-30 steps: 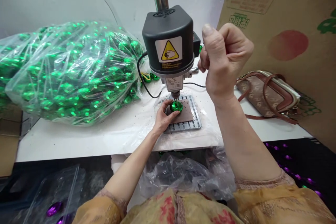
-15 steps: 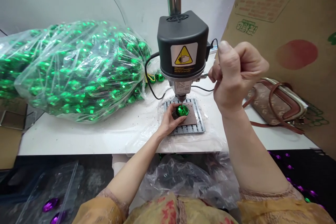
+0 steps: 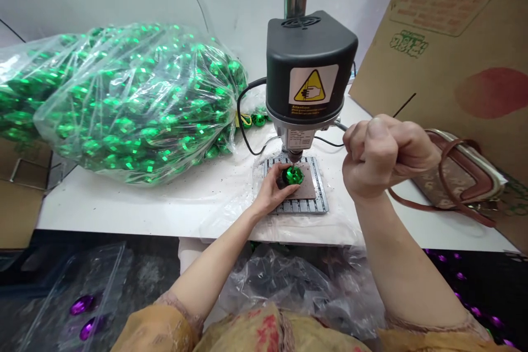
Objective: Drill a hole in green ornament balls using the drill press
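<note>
My left hand (image 3: 277,191) holds a shiny green faceted ball (image 3: 295,176) between thumb and fingers, on a brownish pad (image 3: 308,188) over the slotted metal base plate (image 3: 323,198). Straight above the ball is the chuck (image 3: 295,155) of a black bench drill press (image 3: 311,60). The bit's tip is too small to make out against the ball's top, where a dark spot shows. To the right of the machine, my right hand (image 3: 385,157) is closed around the drill press's feed lever (image 3: 340,125), mostly hidden by the fingers.
A big clear bag of green faceted balls (image 3: 140,104) lies on the left of the white table (image 3: 165,209). A patterned handbag (image 3: 474,176) and a large cardboard box (image 3: 457,38) stand at right. Purple balls (image 3: 82,304) lie below the table's front edge.
My right hand has come down with the lever and turned. My left hand still holds the green ball under the chuck. The whole view has shifted a little.
</note>
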`<state>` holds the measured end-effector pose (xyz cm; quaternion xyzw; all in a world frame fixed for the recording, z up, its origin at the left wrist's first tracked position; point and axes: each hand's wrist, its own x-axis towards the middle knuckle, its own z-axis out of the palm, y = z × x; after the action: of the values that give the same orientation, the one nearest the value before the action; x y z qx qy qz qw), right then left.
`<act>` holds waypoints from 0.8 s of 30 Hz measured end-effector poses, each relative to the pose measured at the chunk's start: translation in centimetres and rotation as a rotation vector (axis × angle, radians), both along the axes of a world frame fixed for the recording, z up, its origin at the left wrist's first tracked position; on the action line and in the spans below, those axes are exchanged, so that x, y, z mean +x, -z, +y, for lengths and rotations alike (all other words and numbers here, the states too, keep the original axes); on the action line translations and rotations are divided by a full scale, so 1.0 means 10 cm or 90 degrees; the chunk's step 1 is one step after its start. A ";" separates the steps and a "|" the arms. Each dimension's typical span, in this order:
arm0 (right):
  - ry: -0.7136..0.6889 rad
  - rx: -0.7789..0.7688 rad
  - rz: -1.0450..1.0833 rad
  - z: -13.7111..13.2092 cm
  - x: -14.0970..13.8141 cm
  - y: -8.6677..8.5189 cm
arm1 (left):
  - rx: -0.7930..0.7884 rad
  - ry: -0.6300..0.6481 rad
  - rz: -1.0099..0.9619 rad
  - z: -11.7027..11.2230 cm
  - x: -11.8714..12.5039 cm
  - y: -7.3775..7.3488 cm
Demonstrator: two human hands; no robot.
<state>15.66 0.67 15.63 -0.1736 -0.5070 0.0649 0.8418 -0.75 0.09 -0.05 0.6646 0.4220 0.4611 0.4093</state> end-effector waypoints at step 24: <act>0.004 0.119 -0.094 0.02 0.09 0.33 | -0.004 0.006 -0.024 0.00 0.01 0.03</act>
<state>16.54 0.88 12.36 -0.1004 -0.5709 0.0021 0.8149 -0.68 0.12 -0.34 0.6563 0.4126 0.4703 0.4218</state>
